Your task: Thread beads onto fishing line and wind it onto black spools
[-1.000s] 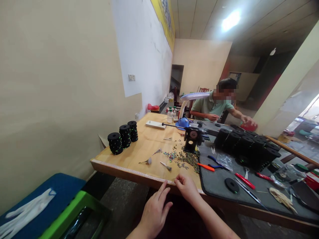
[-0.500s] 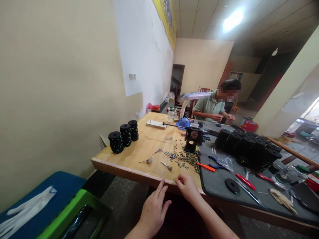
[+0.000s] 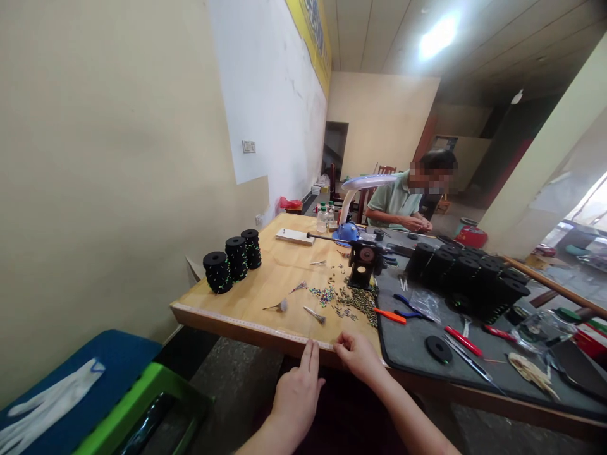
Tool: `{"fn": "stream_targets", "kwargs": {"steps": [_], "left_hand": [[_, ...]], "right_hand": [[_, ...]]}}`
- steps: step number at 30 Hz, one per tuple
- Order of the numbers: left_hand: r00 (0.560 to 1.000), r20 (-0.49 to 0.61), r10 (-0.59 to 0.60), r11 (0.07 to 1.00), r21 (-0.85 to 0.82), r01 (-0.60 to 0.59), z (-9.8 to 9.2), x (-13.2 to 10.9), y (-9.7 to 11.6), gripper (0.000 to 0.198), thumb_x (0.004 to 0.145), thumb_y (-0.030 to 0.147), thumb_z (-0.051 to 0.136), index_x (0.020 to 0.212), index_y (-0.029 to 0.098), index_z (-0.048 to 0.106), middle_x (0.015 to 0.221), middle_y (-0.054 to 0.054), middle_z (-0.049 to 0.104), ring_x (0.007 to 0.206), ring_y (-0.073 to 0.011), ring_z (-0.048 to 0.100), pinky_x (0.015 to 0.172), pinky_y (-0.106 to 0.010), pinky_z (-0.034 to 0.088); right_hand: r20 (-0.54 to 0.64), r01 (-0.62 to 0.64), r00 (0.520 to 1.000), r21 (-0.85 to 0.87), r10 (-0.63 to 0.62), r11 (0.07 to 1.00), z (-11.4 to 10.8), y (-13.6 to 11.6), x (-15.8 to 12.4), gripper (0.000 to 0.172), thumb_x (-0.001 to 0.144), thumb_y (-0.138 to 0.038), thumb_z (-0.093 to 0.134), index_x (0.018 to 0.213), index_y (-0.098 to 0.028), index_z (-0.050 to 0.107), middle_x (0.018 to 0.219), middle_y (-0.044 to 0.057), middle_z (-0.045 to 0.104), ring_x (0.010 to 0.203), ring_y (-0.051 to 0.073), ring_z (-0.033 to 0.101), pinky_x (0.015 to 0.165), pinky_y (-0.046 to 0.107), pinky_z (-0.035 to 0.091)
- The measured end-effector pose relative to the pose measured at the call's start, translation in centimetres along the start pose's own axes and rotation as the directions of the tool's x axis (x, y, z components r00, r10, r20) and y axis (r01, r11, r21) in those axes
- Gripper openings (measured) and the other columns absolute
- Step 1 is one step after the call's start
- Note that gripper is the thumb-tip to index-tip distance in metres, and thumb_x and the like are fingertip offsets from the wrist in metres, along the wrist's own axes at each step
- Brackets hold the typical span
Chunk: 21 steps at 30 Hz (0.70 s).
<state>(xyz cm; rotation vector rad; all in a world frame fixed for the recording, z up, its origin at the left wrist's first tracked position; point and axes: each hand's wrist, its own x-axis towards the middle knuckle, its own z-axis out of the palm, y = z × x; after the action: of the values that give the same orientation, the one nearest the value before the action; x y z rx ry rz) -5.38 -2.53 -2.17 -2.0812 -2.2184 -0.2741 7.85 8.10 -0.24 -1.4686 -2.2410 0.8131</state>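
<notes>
My left hand [image 3: 296, 398] reaches up to the near edge of the wooden table [image 3: 265, 284]; two fingers are stretched out together and touch the edge, nothing in them. My right hand [image 3: 358, 355] rests at the same edge just to the right, its fingers curled in a pinch; whether it holds anything is too small to see. A scatter of small coloured beads [image 3: 346, 302] and a few thin feathered lures [image 3: 313, 314] lie on the wood just beyond both hands.
Three black spools [image 3: 232, 260] stand at the table's left. A black winding device [image 3: 363, 265] and a lamp [image 3: 363, 186] sit mid-table. A grey mat [image 3: 417, 344] carries pliers, scissors and many black spools [image 3: 469, 278]. Another person sits at the far end. A green stool [image 3: 156, 404] is lower left.
My left hand moved up to the table edge and its fingers drew together. The person at the far end pulled an outstretched arm back in. My right hand barely moved.
</notes>
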Motion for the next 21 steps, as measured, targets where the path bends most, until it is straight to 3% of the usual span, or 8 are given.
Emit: {"fn": "stream_targets", "kwargs": {"steps": [21], "left_hand": [[1.000,0.014,0.013,0.999,0.033,-0.013,-0.5,1.0,0.7,0.044,0.084,0.013,0.054,0.128,0.010,0.056,0.132,-0.024,0.053,0.061,-0.0263,0.072,0.052,-0.036,0.059]], "right_hand": [[-0.069,0.004,0.997,-0.201,-0.018,0.980,-2.7,2.0,-1.6,0.013,0.072,-0.016,0.056,0.071,-0.022,0.068,0.068,0.002,0.070,0.062,0.015,0.058,0.054,0.022,0.029]]}}
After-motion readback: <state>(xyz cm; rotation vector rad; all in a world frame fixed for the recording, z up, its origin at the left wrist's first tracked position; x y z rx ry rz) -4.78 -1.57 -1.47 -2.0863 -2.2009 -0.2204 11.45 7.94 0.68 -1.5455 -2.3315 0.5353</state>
